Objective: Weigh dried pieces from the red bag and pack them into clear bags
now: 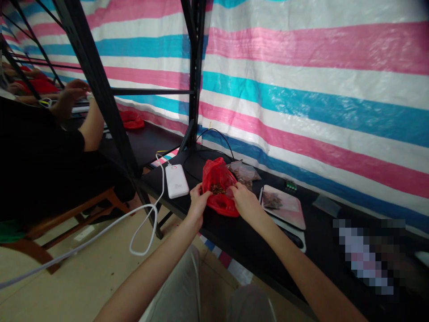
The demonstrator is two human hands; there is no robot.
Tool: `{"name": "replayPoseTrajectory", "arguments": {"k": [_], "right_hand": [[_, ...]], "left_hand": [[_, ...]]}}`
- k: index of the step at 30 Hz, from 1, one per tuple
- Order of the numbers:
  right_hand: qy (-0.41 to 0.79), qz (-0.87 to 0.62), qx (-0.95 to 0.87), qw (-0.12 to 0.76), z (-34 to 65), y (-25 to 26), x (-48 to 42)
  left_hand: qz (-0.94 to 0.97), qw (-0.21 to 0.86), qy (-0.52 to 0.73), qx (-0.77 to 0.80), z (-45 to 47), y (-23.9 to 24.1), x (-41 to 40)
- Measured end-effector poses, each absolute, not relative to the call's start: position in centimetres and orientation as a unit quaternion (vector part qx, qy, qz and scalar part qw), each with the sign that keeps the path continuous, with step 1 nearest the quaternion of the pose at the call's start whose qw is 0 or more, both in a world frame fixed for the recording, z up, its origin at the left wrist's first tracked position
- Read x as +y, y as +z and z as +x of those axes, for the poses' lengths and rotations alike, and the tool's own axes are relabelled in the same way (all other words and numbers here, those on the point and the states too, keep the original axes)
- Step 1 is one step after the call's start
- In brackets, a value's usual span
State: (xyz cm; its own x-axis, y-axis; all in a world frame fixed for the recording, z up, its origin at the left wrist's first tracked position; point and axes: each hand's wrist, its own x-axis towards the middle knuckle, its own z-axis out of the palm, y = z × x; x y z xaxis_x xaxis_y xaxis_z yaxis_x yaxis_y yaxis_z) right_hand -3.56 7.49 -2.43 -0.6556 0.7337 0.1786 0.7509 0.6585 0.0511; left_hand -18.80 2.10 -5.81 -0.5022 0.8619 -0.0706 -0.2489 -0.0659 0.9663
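A red plastic bag [219, 170] stands with its mouth open on the black table, with small brownish-gold pieces [218, 189] inside, too small to name. My left hand [199, 199] is closed on the bag's left edge, thumb toward the opening. At the right edge, my right hand [240, 195] has its fingers pinched together over the rim. A pale, see-through bit shows at those fingertips, but I cannot make out what it is. Clear plastic bags [246, 172] of brownish pieces lie just behind. Right of my right hand, a small filled clear bag [272, 200] rests on a flat scale [291, 210].
A white power bank [177, 181] with a white cable [144, 206] lies at left. Green batteries [291, 184] and a flat clear bag [326, 205] are farther right. A black rack post [100, 89] divides me from a person in black [40, 156]. Striped sheeting [301, 89] hangs behind.
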Motion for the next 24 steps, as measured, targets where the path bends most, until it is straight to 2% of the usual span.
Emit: {"name": "replayPoseTrajectory", "arguments": {"k": [7,12,18,24], "right_hand": [[0.004,-0.399,-0.914,0.073,-5.4,-2.3,8.1],[0.089,-0.405,-0.900,0.135,-5.7,-3.4,8.9],[0.163,-0.420,-0.860,0.240,-5.8,-5.2,9.7],[0.299,-0.433,-0.788,0.320,-5.8,-6.3,9.8]], "left_hand": [[0.241,0.512,0.688,0.454,-19.7,-4.1,2.1],[0.282,0.452,0.719,0.446,-19.9,-4.2,2.7],[0.360,0.380,0.700,0.485,-19.9,-4.8,3.4],[0.376,0.345,0.693,0.510,-20.3,-4.8,4.1]]}}
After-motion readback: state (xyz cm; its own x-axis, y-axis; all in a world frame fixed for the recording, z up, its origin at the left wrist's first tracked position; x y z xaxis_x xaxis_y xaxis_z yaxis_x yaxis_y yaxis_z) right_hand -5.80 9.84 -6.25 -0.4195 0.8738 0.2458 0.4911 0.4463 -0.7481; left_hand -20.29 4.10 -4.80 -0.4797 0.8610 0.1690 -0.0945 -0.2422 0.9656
